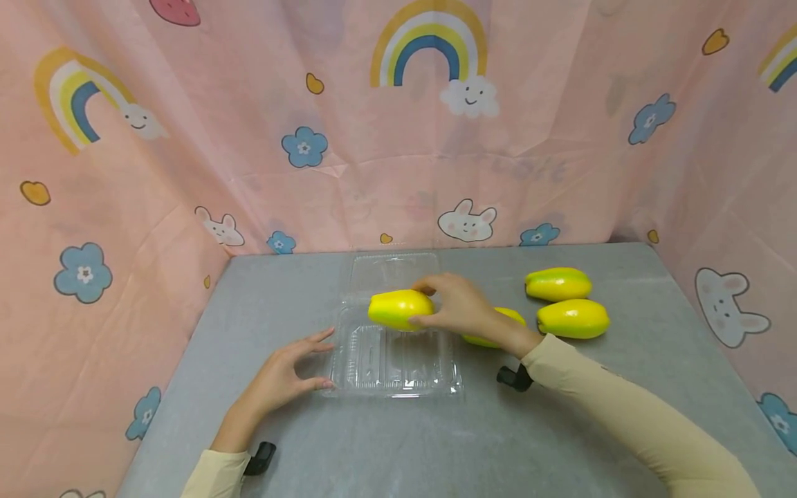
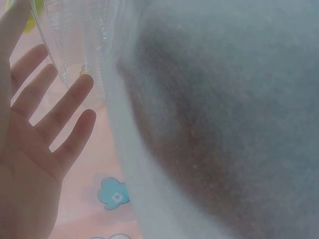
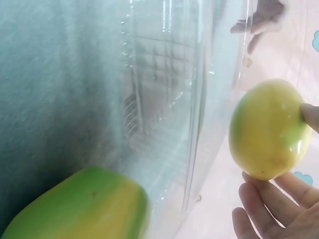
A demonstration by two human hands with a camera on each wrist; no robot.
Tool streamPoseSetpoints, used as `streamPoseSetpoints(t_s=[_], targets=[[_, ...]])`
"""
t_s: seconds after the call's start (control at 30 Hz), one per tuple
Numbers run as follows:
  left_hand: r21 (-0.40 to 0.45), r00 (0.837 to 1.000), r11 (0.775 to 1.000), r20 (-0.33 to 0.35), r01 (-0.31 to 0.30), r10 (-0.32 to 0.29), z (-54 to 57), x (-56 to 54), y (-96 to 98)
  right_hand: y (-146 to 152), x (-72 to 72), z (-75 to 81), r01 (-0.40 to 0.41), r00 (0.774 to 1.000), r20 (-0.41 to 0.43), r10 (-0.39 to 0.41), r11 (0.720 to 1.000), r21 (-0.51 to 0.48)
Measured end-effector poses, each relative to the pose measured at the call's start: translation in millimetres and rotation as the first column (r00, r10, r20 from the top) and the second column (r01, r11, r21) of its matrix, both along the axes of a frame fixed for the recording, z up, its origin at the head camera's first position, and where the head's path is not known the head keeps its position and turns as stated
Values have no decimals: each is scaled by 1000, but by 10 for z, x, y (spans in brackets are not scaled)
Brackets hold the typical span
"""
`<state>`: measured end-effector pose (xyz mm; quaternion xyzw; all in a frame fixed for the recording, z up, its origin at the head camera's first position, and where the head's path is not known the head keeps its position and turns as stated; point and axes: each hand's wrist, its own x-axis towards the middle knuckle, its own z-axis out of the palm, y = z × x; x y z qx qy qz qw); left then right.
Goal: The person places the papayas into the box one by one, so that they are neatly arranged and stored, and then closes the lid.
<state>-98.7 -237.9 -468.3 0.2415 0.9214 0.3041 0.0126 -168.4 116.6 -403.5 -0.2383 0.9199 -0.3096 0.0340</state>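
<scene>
A yellow-green papaya (image 1: 396, 310) is gripped in my right hand (image 1: 462, 306), thumb on one side and fingers on the other. It hangs over the back part of a clear plastic clamshell box (image 1: 398, 393), whose lid (image 1: 367, 273) lies folded open toward the back. The right wrist view shows the papaya (image 3: 264, 132) held at its rounded end, raised beside the box. My left hand (image 1: 281, 373) stands at the box's left edge, fingers spread and holding nothing. In the left wrist view this hand (image 2: 37, 129) has straight fingers close to the clear wall.
Another papaya (image 1: 513, 315) lies right of the box, partly hidden behind my right forearm. Two more papayas (image 1: 558, 284) lie together farther right on the grey table (image 1: 398, 449). A pink patterned curtain (image 1: 373, 187) encloses the table's back and sides.
</scene>
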Motion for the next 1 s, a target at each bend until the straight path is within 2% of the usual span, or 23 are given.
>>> streamPoseSetpoints(t_s=[0.37,0.63,1.0], targets=[[-1,1000,1000,-2,-3,3,6,5,2,-178,-93,-32,-21,997,70,21,1000,-2],[-5,1000,1000,-11,-16,16,14,18,9,-352,-126,26,-41,993,108,42,999,-8],[13,1000,1000,9,-10,10,19,6,21,-550,-218,-34,-84,985,144,94,994,-71]])
